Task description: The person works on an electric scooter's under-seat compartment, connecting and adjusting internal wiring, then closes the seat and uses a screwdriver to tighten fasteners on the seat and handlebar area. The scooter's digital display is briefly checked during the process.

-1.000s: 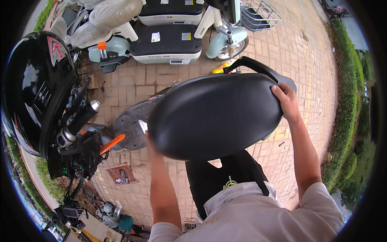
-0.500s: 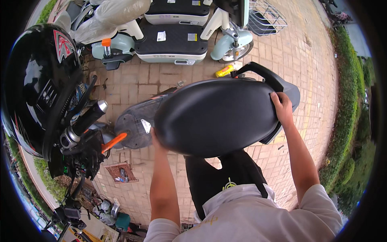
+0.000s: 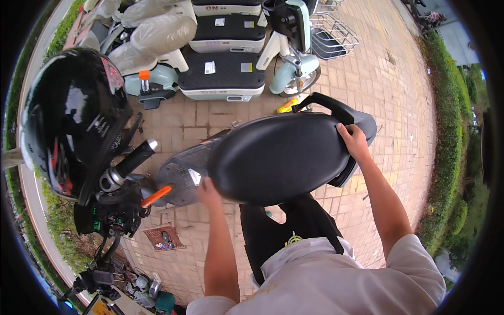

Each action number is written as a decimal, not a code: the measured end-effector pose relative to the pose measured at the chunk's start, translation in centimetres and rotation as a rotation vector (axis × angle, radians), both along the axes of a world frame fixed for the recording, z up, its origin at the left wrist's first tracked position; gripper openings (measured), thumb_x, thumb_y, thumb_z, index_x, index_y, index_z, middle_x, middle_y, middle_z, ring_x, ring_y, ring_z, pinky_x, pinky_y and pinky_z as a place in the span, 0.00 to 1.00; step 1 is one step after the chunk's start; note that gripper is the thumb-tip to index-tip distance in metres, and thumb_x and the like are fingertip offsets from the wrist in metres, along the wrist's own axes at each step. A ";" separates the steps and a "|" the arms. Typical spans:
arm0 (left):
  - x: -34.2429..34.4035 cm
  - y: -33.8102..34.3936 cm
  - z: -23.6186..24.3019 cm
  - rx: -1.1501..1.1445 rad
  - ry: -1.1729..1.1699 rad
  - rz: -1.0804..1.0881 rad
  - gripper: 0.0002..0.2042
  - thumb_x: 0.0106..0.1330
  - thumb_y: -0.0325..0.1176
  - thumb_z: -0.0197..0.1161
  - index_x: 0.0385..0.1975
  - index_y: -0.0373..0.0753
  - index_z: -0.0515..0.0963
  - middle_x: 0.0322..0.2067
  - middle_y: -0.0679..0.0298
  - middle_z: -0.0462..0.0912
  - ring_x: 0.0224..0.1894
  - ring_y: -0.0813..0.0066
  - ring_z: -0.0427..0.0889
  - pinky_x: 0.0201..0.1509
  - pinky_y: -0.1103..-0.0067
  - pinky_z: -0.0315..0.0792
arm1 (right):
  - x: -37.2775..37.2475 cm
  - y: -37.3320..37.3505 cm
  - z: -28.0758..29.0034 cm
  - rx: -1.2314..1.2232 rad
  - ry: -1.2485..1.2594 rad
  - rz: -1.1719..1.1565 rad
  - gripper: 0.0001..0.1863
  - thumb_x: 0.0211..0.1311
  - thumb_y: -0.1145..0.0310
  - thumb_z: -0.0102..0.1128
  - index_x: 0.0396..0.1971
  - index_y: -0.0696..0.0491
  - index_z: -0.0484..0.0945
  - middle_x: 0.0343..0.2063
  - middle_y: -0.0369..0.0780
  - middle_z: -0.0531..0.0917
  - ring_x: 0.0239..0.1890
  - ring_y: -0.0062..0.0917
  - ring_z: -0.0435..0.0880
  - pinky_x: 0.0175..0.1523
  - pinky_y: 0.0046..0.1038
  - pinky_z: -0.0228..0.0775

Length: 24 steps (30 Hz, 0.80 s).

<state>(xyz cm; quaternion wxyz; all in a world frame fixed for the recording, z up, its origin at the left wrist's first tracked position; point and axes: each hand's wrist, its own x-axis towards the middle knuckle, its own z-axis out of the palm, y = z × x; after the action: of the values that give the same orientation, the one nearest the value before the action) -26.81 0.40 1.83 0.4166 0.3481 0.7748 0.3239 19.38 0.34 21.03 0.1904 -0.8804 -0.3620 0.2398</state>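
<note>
A long black scooter seat [image 3: 278, 157] lies across the middle, over the scooter's body and its grey footboard [image 3: 176, 181]. My right hand [image 3: 354, 142] grips the seat's rear right edge, thumb on top and the other fingers largely hidden. Just behind that hand is the black rear grab rail [image 3: 336, 105]. By the seat's front left end is my left hand [image 3: 210, 193], its fingers smeared by motion; whether it touches the seat I cannot tell. A white triangular label [image 3: 195, 177] shows on the footboard beside it.
At left, a glossy black helmet [image 3: 73, 123] hangs by the handlebar grip [image 3: 135, 158], above an orange lever-like part [image 3: 156, 196]. Parked light-blue scooters [image 3: 223, 71] line the far side. A yellow can-like item [image 3: 287, 105] and a brown tray of tools [image 3: 164, 238] lie on the paving.
My view has shifted, so the helmet and parked scooters appear lower. My left hand has come slightly away from the seat's front edge. The right hand keeps its grip.
</note>
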 end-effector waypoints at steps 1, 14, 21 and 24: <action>1.1 -0.5 2.4 0.115 0.043 -0.125 0.25 0.66 0.47 0.61 0.53 0.31 0.76 0.54 0.45 0.76 0.57 0.52 0.74 0.63 0.64 0.66 | 0.0 0.2 0.5 -0.005 0.095 -0.037 0.33 0.60 0.42 0.63 0.36 0.65 0.80 0.28 0.47 0.83 0.33 0.33 0.83 0.42 0.32 0.75; 13.7 -3.4 28.4 0.385 0.159 -0.840 0.45 0.47 0.46 0.78 0.65 0.36 0.63 0.68 0.47 0.56 0.69 0.48 0.59 0.70 0.62 0.59 | -7.0 -0.9 13.8 0.053 1.061 -0.027 0.16 0.63 0.66 0.59 0.43 0.62 0.81 0.35 0.39 0.83 0.38 0.22 0.79 0.46 0.25 0.72; 18.2 -4.4 36.2 0.467 0.561 -0.837 0.51 0.44 0.33 0.74 0.70 0.33 0.49 0.67 0.38 0.50 0.67 0.35 0.55 0.69 0.52 0.56 | -10.2 -3.7 13.5 0.241 1.190 0.451 0.18 0.63 0.71 0.55 0.51 0.64 0.77 0.44 0.47 0.82 0.50 0.28 0.79 0.56 0.29 0.70; 17.1 -4.4 36.9 0.387 0.533 -0.778 0.44 0.46 0.24 0.63 0.68 0.32 0.53 0.66 0.39 0.54 0.67 0.37 0.58 0.70 0.56 0.56 | -7.0 -0.7 6.2 0.587 0.064 0.382 0.17 0.55 0.71 0.64 0.44 0.61 0.76 0.42 0.51 0.78 0.46 0.48 0.76 0.55 0.41 0.70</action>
<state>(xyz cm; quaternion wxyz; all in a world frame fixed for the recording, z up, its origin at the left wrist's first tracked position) -9.71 -4.01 38.71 0.2220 0.7521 0.5932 0.1821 12.40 -0.32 27.22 0.3983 -0.6965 -0.5675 0.1846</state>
